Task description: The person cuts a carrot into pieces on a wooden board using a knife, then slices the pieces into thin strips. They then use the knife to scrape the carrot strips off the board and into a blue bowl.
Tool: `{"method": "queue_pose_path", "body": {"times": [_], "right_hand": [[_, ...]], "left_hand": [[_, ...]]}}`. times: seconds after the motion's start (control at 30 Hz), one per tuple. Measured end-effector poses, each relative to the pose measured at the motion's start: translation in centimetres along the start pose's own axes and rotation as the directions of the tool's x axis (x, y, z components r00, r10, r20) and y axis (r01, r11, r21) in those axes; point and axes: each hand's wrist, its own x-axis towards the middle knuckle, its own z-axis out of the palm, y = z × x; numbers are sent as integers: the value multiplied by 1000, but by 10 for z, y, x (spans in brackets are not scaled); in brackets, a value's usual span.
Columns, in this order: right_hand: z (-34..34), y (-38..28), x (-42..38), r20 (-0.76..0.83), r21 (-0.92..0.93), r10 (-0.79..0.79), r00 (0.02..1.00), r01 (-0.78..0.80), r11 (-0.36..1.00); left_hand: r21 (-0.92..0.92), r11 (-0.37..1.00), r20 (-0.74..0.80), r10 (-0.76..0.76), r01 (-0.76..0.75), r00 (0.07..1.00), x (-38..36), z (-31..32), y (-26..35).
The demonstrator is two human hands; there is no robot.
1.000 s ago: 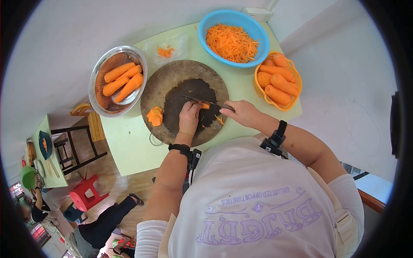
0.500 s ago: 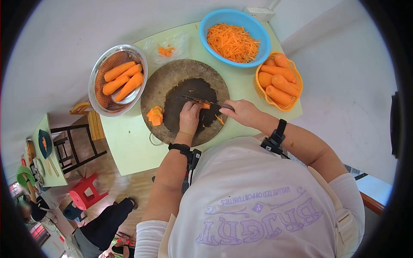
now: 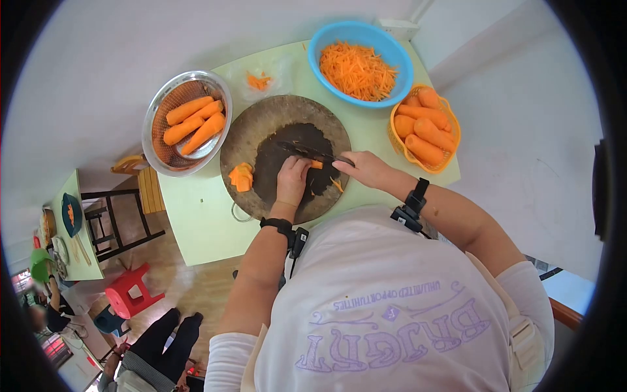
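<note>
On a round chopping board [image 3: 243,134], my right hand [image 3: 367,171] grips the handle of a dark-bladed kitchen knife [image 3: 302,151]. The blade points left, its flat side partly in view. My left hand [image 3: 291,181] has its fingers closed on a carrot piece [image 3: 317,164], close beside the blade. Part of that piece is hidden by the fingers. Near the board's left edge lies a small stack of carrot slices [image 3: 241,177]. A few carrot shreds [image 3: 336,185] lie near the knife handle.
Behind the board are a plastic bag with carrot bits [image 3: 258,81] and a blue basin [image 3: 406,81] of shredded carrot. Whole carrots fill a yellow basket [image 3: 398,140] at right and a metal colander [image 3: 151,153] at left. A red stool [image 3: 124,294] and other people are lower left.
The view has shifted slightly, so the table appears a little lower and further right. The knife's blade shows more of its flat side. A person at lower left has moved.
</note>
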Motion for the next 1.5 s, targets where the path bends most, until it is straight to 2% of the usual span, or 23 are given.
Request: {"method": "queue_pose_path", "body": {"times": [0.23,0.47,0.63,1.07,1.13,1.33,1.5], "right_hand": [[-17,-15,-15,63,-90,38,997,-32,995],[-18,-17,-15,84,-64,44,995,-39,997],[-13,-11,-12,30,-77,-28,999,31,997],[-13,-15,-5,76,-127,20,997,-10,992],[-8,-13,-2,41,-132,19,999,-13,991],[1,-8,9,42,-19,46,998,-46,999],[-3,-14,4,40,-22,26,999,-25,999]], "left_hand": [[-42,999,-51,9,-11,999,-2,3,-4],[-28,1000,-36,13,-14,999,-2,2,-4],[-41,999,-48,29,-31,998,-3,4,-7],[-17,1000,-28,14,-14,1000,-3,3,-6],[-20,1000,-22,9,-10,1000,-3,3,-6],[-22,1000,-14,17,-18,1000,-2,4,-5],[-3,1000,-20,15,-15,1000,-2,2,-5]]}}
